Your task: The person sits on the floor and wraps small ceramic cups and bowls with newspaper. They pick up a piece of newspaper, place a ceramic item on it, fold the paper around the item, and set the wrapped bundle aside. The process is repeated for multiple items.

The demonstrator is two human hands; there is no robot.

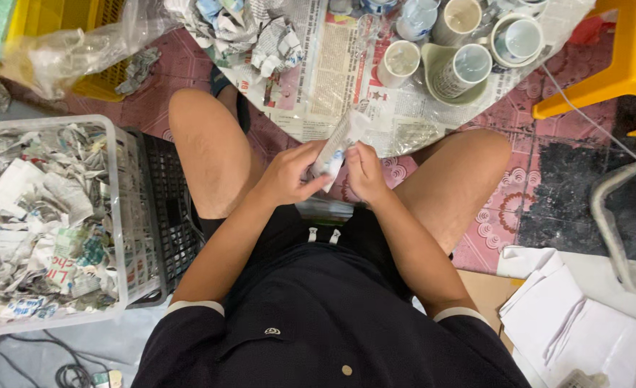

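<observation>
Newsprint half-wraps the cup (334,147) you clamp between your left hand (287,174) and right hand (365,172) above your knees, so you seem mid-wrap, and next the loose paper probably needs tucking in tight.

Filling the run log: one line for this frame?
left hand: holds paper-wrapped item | right hand: same item | mugs on newspaper ahead

Single head-worn view, straight down, close over lap and floor
</observation>
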